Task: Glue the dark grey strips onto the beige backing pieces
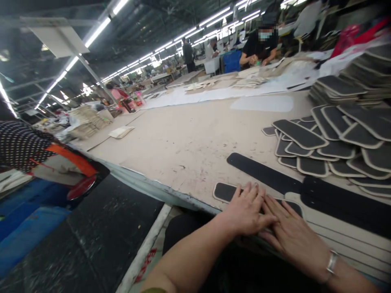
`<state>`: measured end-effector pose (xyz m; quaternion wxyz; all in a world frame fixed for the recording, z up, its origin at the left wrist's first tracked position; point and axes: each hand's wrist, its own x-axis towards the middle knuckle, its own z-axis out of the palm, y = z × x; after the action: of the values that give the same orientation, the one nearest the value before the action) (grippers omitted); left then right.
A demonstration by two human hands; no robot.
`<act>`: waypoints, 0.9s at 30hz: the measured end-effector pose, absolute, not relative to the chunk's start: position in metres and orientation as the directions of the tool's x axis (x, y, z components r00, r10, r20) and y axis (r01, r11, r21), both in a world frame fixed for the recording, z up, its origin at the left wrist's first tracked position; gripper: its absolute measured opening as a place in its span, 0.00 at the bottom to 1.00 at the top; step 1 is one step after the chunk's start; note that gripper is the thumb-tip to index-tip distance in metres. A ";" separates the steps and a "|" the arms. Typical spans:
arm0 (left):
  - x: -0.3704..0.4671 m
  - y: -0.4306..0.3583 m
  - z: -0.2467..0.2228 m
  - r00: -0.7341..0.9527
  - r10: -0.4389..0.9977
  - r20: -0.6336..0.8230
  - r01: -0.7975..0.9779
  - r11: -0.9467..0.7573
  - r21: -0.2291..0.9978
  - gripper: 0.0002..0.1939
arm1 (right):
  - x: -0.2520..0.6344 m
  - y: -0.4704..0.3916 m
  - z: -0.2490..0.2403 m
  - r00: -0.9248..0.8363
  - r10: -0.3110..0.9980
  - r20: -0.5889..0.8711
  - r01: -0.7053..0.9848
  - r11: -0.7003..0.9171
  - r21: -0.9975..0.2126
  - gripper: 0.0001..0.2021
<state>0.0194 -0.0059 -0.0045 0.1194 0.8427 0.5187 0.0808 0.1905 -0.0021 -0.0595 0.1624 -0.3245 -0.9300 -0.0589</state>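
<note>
A dark grey panel with rounded corners and a pale border (224, 192) lies at the near edge of the table. My left hand (247, 209) rests flat across its middle, fingers stretched forward. Beside it, touching, my right hand (284, 224) lies on the panel's right part with fingers extended; a metal bracelet is on that wrist. Much of the panel is hidden under both hands. Just beyond, a long black strip (262, 171) reaches toward a wider black piece (342, 203). Pale material with dark lines (351, 236) lies to the right.
Many similar bordered panels (336, 146) are heaped at right, with taller stacks behind. The table (171, 146) is covered in marked beige sheeting. Across it, a masked person (259, 49) works by cloth pieces. Another person's dotted sleeve (24, 146) and a red stool (82, 187) are at left.
</note>
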 end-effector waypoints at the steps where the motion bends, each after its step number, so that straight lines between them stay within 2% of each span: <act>1: 0.018 -0.006 -0.008 0.449 0.893 0.002 0.862 -0.434 0.264 0.38 | 0.191 -0.002 -0.060 -0.736 0.582 0.345 0.622 0.783 0.006 0.37; 4: -0.005 -0.004 -0.011 0.408 0.912 -0.039 0.897 -0.392 0.204 0.38 | 0.191 -0.003 -0.059 -0.743 0.579 0.335 0.616 0.788 0.006 0.36; 8: -0.040 0.003 -0.012 0.268 0.956 -0.118 0.960 -0.254 0.118 0.37 | 0.191 -0.004 -0.052 -0.736 0.614 0.285 0.633 0.774 -0.031 0.36; 11: -0.050 0.007 -0.016 0.225 0.966 -0.128 0.974 -0.217 0.071 0.35 | 0.197 0.003 -0.044 -0.719 0.650 0.244 0.647 0.755 -0.104 0.29; 14: -0.049 0.008 -0.019 0.221 0.968 -0.118 0.975 -0.217 0.052 0.34 | 0.209 0.014 -0.034 -0.603 0.761 0.239 0.741 0.645 -0.184 0.24; 17: -0.048 0.007 -0.022 0.234 0.968 -0.095 0.972 -0.230 0.058 0.34 | 0.217 0.021 -0.025 -0.490 0.845 0.211 0.823 0.529 -0.207 0.26; 27: -0.049 0.007 -0.024 0.224 0.970 -0.090 0.971 -0.214 0.103 0.34 | 0.217 0.029 -0.018 -0.282 0.957 0.066 0.928 0.290 -0.234 0.35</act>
<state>-0.0494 0.0071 -0.0244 0.0687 0.7792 0.6230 -0.0029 0.2174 0.0291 -0.0183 0.0968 -0.5912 -0.7972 0.0750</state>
